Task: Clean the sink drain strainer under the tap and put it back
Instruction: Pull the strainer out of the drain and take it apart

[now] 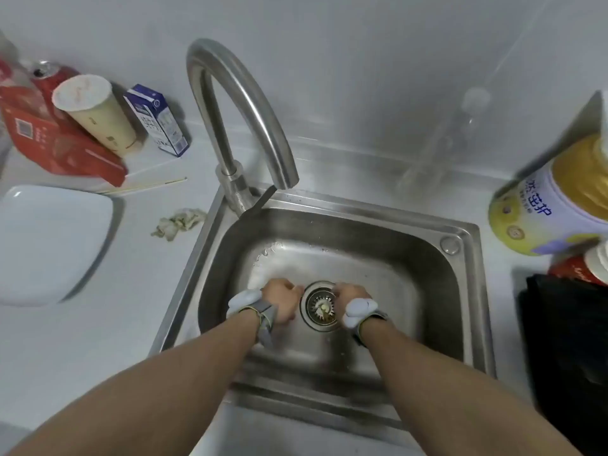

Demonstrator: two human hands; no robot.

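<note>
Our fingers curl down out of sight, so we cannot tell their grip. Left hand point(283, 299) at nine o'clock, right hand point(346, 296) at three o'clock of the strainer point(321, 307), seated in the sink point(404, 258) drain.

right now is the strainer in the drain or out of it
In. The strainer sits seated in the drain hole at the bottom of the sink, between the two hands, neither visibly lifting it.

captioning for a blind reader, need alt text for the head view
Two hands, left and right, reach into a steel sink either side of the drain strainer, seated in the drain. The curved tap above runs no water.
</note>
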